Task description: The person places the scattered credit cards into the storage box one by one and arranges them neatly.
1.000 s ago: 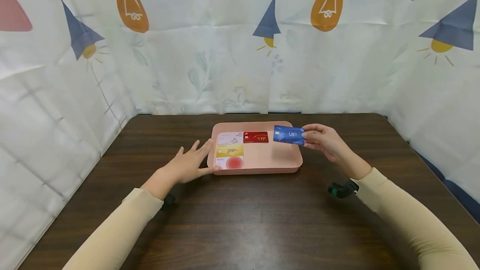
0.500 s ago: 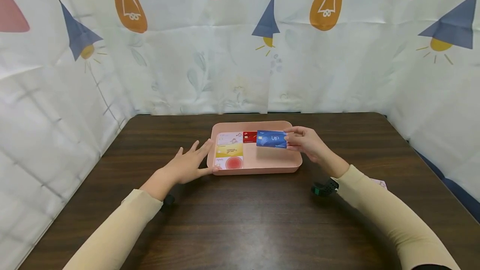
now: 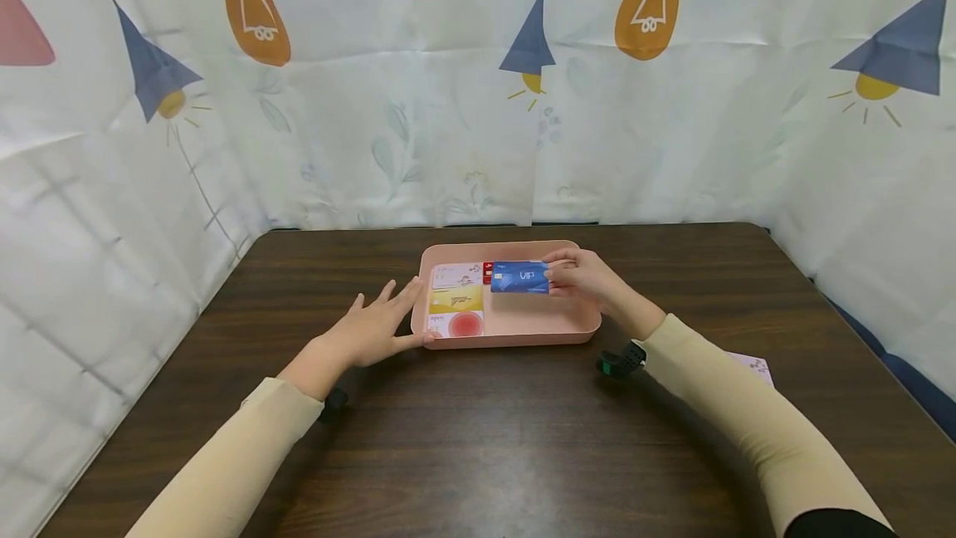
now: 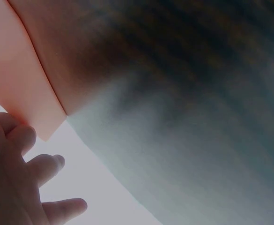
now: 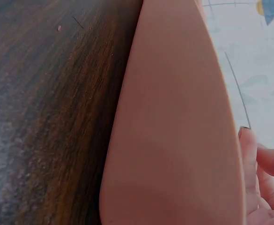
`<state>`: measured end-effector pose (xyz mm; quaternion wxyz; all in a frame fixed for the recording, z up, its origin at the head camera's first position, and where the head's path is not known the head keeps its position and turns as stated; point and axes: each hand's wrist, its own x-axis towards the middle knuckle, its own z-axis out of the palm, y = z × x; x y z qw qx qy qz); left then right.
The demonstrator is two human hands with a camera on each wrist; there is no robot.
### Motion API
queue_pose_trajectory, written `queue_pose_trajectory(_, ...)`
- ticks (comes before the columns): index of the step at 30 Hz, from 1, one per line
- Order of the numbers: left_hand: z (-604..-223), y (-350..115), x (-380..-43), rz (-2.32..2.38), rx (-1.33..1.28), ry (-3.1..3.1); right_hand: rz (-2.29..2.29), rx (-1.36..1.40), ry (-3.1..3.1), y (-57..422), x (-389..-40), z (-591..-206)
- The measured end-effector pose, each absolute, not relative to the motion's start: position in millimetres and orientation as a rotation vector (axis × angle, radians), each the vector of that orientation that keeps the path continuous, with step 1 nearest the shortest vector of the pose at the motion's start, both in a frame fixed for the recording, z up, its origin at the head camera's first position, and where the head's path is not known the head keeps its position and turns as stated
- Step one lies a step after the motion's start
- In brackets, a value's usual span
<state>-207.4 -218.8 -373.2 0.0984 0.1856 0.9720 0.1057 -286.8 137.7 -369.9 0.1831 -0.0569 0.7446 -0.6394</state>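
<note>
Over the pink tray (image 3: 545,340) my right hand (image 3: 586,279) pinches the right edge of a blue VIP card (image 3: 520,277). That card covers most of a red card (image 3: 487,273) lying in the tray. Down the tray's left side lie a pale floral card (image 3: 457,275), a yellow card (image 3: 456,299) and a white card with a red circle (image 3: 465,325). My left hand (image 3: 377,329) rests with spread fingers against the tray's left rim. In the right wrist view, the tray's wall (image 5: 174,122) hides the card and part of the right hand (image 5: 263,183).
Another pale patterned card (image 3: 753,365) lies on the dark wooden table (image 3: 478,438), partly behind the right sleeve (image 3: 717,388). A printed white curtain (image 3: 336,139) hangs behind the table and along its sides.
My right hand has carried the blue card leftward across the tray, over the red card. The pale card at the right has come out from behind the sleeve. My left hand stays put.
</note>
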Motion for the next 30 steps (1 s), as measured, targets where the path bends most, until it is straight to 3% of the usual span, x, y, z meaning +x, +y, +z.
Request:
queue_pose_trajectory(7, -374.3, -219.9, -207.4, 0.31, 0.541, 2.878, -1.609, -0.196, 2.161, 127.4, -296.6, -372.1)
queue_pose_trajectory(30, -373.8, -217.6, -207.5, 0.323, 0.508, 2.873, -1.593, -0.013, 2.123, 110.2, -305.1, -392.2)
